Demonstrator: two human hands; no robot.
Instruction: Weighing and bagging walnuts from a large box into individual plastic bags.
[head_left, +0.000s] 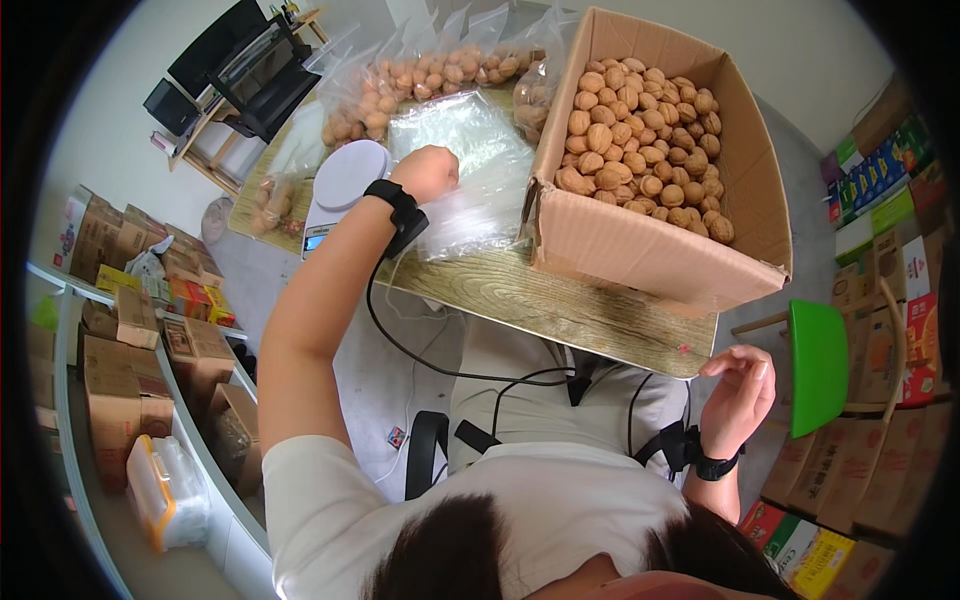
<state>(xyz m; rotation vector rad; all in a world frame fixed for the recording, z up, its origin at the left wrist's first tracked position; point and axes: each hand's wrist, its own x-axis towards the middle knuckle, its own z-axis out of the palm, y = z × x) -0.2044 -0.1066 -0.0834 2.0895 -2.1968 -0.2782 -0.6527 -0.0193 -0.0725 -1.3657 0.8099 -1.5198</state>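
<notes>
My left hand (426, 174) reaches over a pile of clear plastic bags (472, 210) on the wood-grain table (600, 296). Its fingers are curled, and their tips are hidden from me, so a grip on a bag cannot be confirmed. Right beside it, a white kitchen scale (349, 176) with a lit blue display has nothing on its round plate. My right hand (739, 394) is just off the table's near right corner, holding nothing, fingers loosely bent. To the right on the table, an open cardboard box (660, 244) holds many walnuts (641, 142).
Clear bags filled with walnuts (427, 71) line the table's far side. A smaller bag with walnuts (274, 206) lies left of the scale. Black cables (450, 371) run from my wrist across my lap. A green chair (819, 367) and stacked cartons (847, 465) stand right; shelves (187, 420) stand left.
</notes>
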